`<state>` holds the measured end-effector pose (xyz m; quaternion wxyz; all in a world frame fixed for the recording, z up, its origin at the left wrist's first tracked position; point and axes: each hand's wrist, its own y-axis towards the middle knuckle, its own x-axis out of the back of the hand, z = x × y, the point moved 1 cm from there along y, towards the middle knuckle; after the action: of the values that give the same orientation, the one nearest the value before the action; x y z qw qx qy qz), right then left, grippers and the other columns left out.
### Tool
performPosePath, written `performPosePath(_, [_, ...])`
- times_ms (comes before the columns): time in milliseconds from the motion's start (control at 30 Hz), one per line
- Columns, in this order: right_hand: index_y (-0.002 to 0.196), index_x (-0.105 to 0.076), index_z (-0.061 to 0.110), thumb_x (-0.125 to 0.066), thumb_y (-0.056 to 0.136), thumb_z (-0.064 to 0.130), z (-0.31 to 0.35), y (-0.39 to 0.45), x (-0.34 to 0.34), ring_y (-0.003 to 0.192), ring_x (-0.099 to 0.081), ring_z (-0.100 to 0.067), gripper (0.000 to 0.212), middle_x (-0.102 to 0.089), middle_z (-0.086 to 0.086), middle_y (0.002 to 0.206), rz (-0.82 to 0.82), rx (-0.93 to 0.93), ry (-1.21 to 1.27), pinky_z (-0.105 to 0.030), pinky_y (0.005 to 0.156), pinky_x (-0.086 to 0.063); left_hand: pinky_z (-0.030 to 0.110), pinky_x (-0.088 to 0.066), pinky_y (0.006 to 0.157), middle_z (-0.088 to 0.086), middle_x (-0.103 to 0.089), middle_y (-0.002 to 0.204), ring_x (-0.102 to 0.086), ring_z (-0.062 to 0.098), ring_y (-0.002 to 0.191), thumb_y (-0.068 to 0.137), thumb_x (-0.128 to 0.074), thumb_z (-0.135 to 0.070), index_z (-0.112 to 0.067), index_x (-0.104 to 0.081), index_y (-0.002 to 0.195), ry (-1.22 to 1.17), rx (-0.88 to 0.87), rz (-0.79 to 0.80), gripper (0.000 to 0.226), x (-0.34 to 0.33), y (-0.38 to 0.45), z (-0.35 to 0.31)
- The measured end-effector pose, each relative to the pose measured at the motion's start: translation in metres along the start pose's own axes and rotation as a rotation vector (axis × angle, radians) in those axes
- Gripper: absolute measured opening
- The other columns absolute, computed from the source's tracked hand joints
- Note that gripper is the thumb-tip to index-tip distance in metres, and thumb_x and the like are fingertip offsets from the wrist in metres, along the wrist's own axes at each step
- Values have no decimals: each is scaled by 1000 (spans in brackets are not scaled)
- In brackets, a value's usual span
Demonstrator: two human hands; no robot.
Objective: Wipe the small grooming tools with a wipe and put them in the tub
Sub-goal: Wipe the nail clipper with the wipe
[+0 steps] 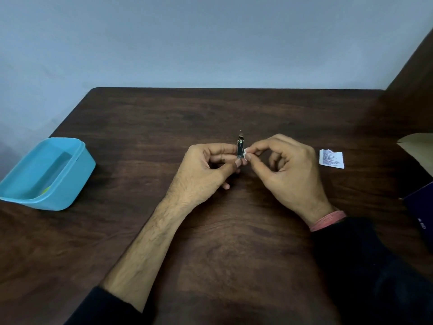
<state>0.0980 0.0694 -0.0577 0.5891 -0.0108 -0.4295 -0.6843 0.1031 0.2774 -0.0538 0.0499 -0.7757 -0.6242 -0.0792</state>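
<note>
My left hand (pixel 206 170) pinches a small metal nail clipper (pixel 240 148) upright above the middle of the dark wooden table (pixel 222 231). My right hand (pixel 285 170) holds a small white wipe (pixel 246 155) between thumb and forefinger, pressed against the clipper's right side. The light blue plastic tub (pixel 46 174) stands at the table's left edge, well apart from both hands. Something small and yellow-green lies inside the tub; I cannot tell what it is.
A torn white wipe sachet (pixel 331 158) with printed text lies right of my right hand. A tan paper bag (pixel 419 148) and a dark blue box (pixel 421 214) sit at the right edge. A pale wall is behind the table.
</note>
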Motion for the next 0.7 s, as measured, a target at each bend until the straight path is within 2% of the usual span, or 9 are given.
performPosePath(267, [95, -80, 19, -86, 92, 10, 6, -1, 1, 61, -62, -14, 11, -73, 13, 91, 17, -4, 24, -10, 61, -39, 26, -62, 62, -2, -87, 102, -79, 11, 89, 100, -82, -17, -23, -84, 120, -25, 35, 0, 22, 1, 2, -1])
performPosePath(467, [95, -80, 18, -86, 92, 10, 6, 0, 2, 61, -62, -16, 11, -73, 12, 91, 27, 8, 24, -13, 62, -41, 21, -57, 45, 2, -87, 97, -79, 13, 65, 95, -86, -12, -21, -87, 106, -78, 72, -14, 14, -1, 0, -3])
performPosePath(567, [93, -79, 18, -86, 91, 8, 6, 0, 2, 61, -62, -16, 12, -71, 18, 91, 24, 8, 15, -11, 62, -40, 22, -56, 43, 5, -87, 93, -75, 13, 58, 89, -91, -13, -17, -87, 102, -83, 79, -27, 14, 0, 0, -4])
performPosePath(700, [94, -80, 19, -86, 92, 9, 5, 0, 3, 61, -62, -15, 12, -72, 17, 89, 6, 5, 22, -14, 60, -41, 22, -55, 43, 4, -86, 94, -71, 10, 56, 87, -93, -14, -14, -86, 104, -104, 74, -61, 18, 0, -1, -5])
